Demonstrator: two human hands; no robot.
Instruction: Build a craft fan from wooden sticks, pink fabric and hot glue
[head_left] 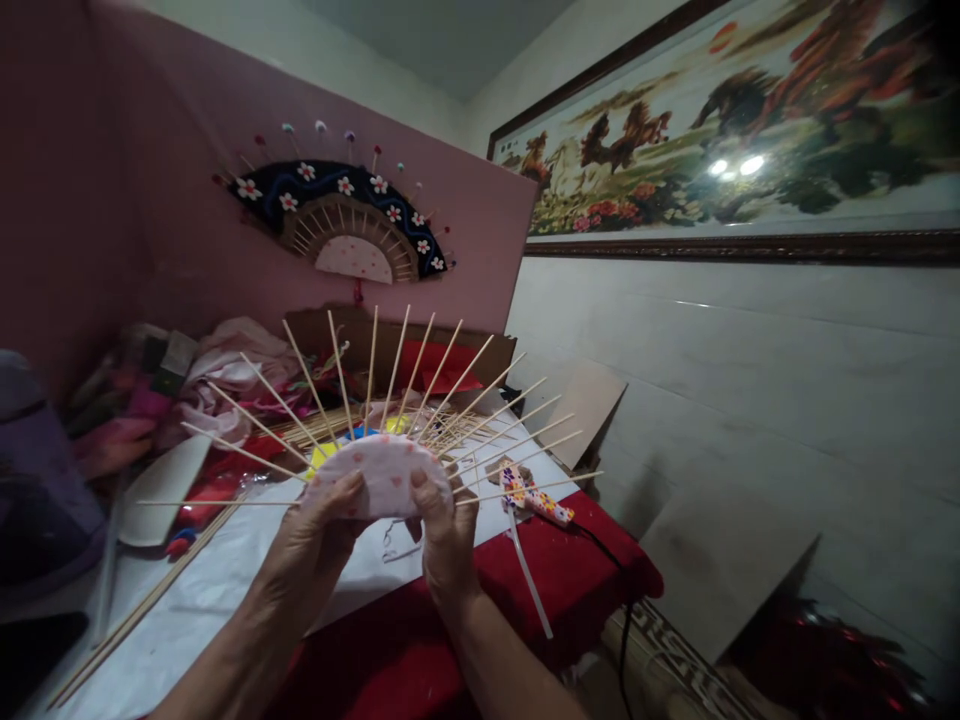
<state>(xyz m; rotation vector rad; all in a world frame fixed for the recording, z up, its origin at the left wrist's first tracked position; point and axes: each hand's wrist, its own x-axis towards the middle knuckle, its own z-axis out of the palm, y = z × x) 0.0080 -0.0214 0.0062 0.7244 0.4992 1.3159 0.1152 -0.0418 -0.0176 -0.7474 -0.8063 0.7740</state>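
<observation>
I hold up a half-made fan: a pink semicircular fabric-covered base (386, 470) with small red dots, and several thin bamboo sticks (420, 375) spreading out of it in a fan. My left hand (319, 530) grips the base's lower left edge, thumb on its face. My right hand (442, 525) pinches its lower right edge. Both hands are closed on it above the table.
A table with a white sheet (225, 590) over red cloth (592, 570) holds loose sticks (135, 610), a patterned glue gun (536, 500) with cord, a white half-disc (161, 490) and piled fabrics (225, 375). A finished black flowered fan (337, 215) hangs on the pink wall. Cardboard pieces (727, 570) lean at right.
</observation>
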